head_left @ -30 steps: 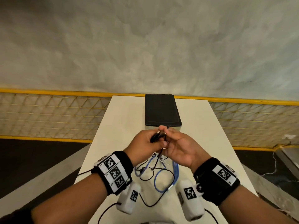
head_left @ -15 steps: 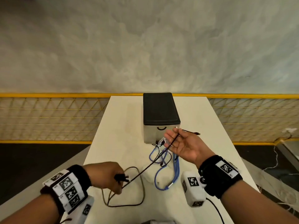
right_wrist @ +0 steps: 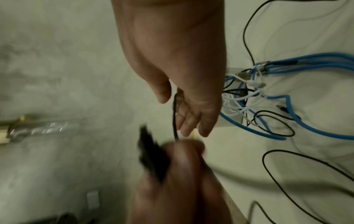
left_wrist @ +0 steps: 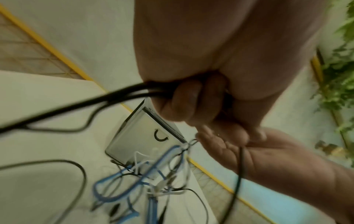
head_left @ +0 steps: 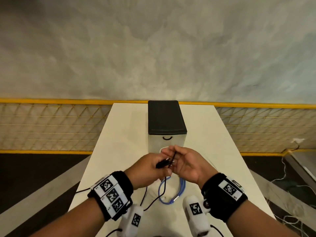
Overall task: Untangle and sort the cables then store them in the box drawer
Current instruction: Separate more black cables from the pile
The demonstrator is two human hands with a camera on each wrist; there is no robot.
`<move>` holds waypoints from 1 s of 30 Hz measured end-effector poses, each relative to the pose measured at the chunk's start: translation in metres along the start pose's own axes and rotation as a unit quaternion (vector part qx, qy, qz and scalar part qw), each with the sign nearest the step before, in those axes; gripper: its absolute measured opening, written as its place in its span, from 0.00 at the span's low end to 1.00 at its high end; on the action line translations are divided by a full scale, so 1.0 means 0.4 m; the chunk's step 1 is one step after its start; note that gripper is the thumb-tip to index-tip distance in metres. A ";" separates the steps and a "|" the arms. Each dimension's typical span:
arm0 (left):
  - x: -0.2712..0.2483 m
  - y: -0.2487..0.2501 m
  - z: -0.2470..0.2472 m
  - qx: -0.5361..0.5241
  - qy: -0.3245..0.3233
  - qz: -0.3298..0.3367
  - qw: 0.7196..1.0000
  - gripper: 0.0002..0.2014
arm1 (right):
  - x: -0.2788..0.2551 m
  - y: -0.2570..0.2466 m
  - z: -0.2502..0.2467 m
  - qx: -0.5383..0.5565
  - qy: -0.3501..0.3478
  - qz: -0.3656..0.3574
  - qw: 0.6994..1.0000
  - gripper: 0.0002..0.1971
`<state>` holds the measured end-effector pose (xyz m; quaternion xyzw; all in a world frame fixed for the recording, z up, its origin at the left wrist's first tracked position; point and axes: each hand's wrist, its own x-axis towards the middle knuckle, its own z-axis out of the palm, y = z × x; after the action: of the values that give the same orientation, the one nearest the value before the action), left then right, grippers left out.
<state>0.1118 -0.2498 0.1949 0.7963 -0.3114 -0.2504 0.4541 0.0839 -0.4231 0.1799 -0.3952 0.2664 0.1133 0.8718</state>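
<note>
Both hands meet over the table in front of the drawer box (head_left: 165, 117), whose drawer with the curved handle (head_left: 167, 138) is closed. My left hand (head_left: 150, 166) grips gathered strands of the black cable (head_left: 174, 154) with its plug end sticking out; its curled fingers (left_wrist: 191, 103) wrap round them. My right hand (head_left: 186, 161) faces it, the same black cable (right_wrist: 174, 118) running between thumb and forefinger. Below lies a tangle: a blue cable (head_left: 182, 187), thin white cables (right_wrist: 241, 98) and more black loops.
The white table (head_left: 123, 134) is narrow, with floor dropping away on both sides. A yellow mesh fence (head_left: 51, 125) runs behind it. Loose thin wires (head_left: 290, 185) lie on the floor at the right. Green foliage (left_wrist: 341, 45) shows in the left wrist view.
My left hand has come back up from the lower left of the table with the plug end and now meets the right hand in front of the box. The black cable's slack has been gathered.
</note>
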 end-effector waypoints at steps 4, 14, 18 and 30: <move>-0.078 -0.035 -0.048 0.051 -0.151 -0.043 0.986 0.09 | 0.030 -0.020 -0.039 0.057 0.058 0.009 0.997 0.10; -0.221 -0.137 -0.192 0.203 -0.252 -0.214 0.922 0.09 | 0.057 -0.015 -0.086 0.087 0.068 -0.021 0.994 0.10; -0.180 -0.120 -0.204 0.161 -0.023 -0.169 0.972 0.20 | 0.051 -0.008 -0.076 0.079 0.053 -0.024 0.995 0.10; 0.049 -0.013 0.015 0.027 0.076 -0.060 0.995 0.16 | 0.025 0.004 -0.014 0.026 -0.001 0.009 1.000 0.14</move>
<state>0.1225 -0.2653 0.1852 0.8423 -0.2343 -0.2077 0.4387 0.0894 -0.4263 0.1701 -0.3699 0.2722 0.1148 0.8809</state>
